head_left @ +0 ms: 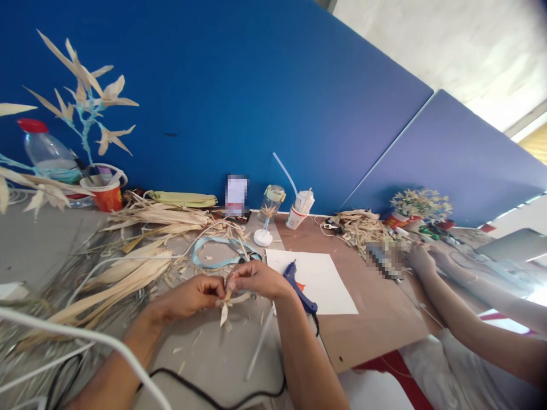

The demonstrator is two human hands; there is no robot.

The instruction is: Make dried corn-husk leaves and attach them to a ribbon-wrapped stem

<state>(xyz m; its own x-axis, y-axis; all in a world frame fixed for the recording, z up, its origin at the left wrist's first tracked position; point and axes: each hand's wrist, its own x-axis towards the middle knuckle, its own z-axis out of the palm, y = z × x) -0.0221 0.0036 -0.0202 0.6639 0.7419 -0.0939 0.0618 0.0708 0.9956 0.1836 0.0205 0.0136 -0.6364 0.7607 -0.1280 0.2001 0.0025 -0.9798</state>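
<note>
Low in the centre, my left hand (199, 295) and my right hand (252, 279) meet with their fingers pinched on a small corn husk flower (224, 313). Its pale petals hang down between the fingertips. Dry corn husks (141, 267) lie in a heap beside my left hand. To the right of my right hand, a blue glue gun (299, 287) rests on a white sheet (337, 290). A light blue ribbon loop (203, 250) lies behind my hands. Below my right hand is a clear glue stick (260, 344).
A phone (236, 196), a jar (273, 199) and a cup (297, 216) stand along the blue partition. At left are a husk flower branch (88, 122) and a bottle (47, 148). Cables cross the foreground. Another person's arms (453, 302) reach in at right.
</note>
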